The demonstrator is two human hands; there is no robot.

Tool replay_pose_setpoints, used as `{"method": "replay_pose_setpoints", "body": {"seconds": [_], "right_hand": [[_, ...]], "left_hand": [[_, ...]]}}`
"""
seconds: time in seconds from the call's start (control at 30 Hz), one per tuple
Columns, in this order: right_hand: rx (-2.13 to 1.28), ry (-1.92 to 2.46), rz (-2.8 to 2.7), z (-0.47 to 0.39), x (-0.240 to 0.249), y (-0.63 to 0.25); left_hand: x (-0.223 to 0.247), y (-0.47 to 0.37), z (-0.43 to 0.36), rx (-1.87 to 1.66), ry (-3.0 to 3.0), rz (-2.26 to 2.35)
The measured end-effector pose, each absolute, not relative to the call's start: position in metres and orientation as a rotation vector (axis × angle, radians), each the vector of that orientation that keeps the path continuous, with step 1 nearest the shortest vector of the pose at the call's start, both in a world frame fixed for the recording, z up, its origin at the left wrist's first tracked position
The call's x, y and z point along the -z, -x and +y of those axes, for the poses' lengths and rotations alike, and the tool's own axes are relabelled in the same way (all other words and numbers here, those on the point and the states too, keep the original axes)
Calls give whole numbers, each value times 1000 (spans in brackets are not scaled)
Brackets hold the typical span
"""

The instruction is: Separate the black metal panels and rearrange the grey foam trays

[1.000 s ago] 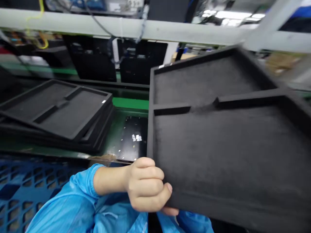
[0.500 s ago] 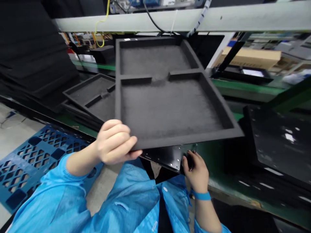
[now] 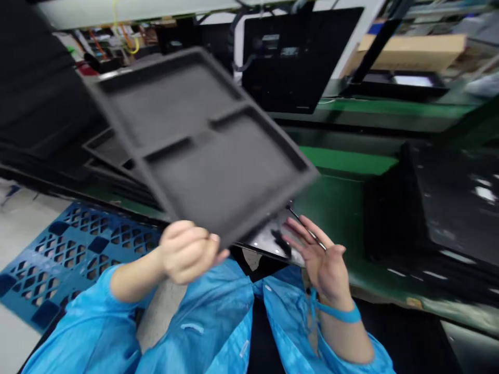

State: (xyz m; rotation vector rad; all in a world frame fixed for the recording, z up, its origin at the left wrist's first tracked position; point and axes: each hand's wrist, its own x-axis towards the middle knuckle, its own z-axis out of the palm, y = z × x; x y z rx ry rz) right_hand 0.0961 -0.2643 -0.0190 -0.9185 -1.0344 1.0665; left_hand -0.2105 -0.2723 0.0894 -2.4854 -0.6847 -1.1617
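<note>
My left hand (image 3: pixel 186 250) grips the near corner of a dark grey foam tray (image 3: pixel 202 145) with two compartments and holds it tilted in the air above the green bench. My right hand (image 3: pixel 320 255) is spread out under the tray's near right edge, fingers apart, next to a glossy black panel (image 3: pixel 268 240) that lies on the bench edge. A blue band circles that wrist. Both arms are in blue sleeves.
A stack of similar foam trays (image 3: pixel 107 156) lies on the left. A green belt (image 3: pixel 343 202) runs across. Dark glossy panels (image 3: pixel 440 208) sit at the right, a black monitor (image 3: pixel 296 57) stands behind, and a blue plastic pallet (image 3: pixel 74 249) is on the floor.
The tray has swung left and tipped, its right side now lower. My right hand has let go of the black panel and spread its fingers.
</note>
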Motion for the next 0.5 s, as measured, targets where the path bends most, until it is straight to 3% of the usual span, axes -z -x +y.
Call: {"method": "replay_pose_setpoints", "body": {"seconds": [0.1,0.23,0.3,0.4,0.5], "right_hand": [[-1268,878,-707,-259,-5,-76],[-1178,1039,-477,-255,-14,-73],[-1106,1092,-424,-260,-11,-83],[-1024,1182,-349,-269,-4,-100],[-983,1248,-484,-270,-1,-111]], "left_hand": [[-66,175,-270,1063,2533,-510],[-68,205,-244,1030,2522,-445],[-78,250,-228,1086,2444,-655],[-87,310,-213,1222,2359,-1388],[-86,317,-217,1301,2404,-1710]]}}
